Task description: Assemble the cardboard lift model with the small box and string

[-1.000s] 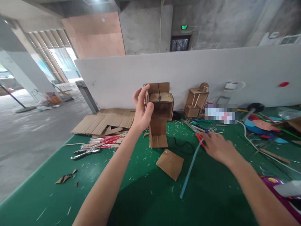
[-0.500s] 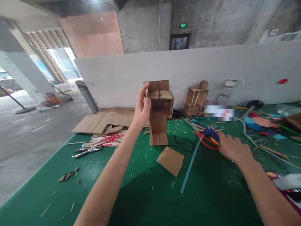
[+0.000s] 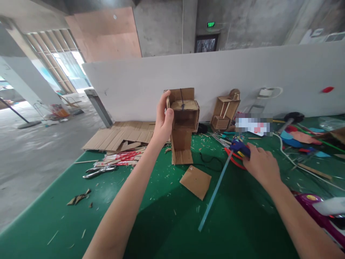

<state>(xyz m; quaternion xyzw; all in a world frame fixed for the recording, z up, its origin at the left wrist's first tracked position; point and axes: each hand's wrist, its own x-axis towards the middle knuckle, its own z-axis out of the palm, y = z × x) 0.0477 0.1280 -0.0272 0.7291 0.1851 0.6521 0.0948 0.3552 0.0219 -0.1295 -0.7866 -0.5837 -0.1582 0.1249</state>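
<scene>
The cardboard structure stands upright, its left edge pinched between the left hand's thumb and fingers, as before. Right of it, the right hand curls partly closed around the dark blue tool; the pale blue strip's lower end has swung nearer the person.

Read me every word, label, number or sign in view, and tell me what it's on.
"EXIT", small and faint, under characters too small to read: green lit sign.
Too small or blurred to read: red-and-white wrappers; yellow label on the purple device.
Pixelated, unreadable: white printed item.
No readable text: cardboard box, blue glue gun.
</scene>
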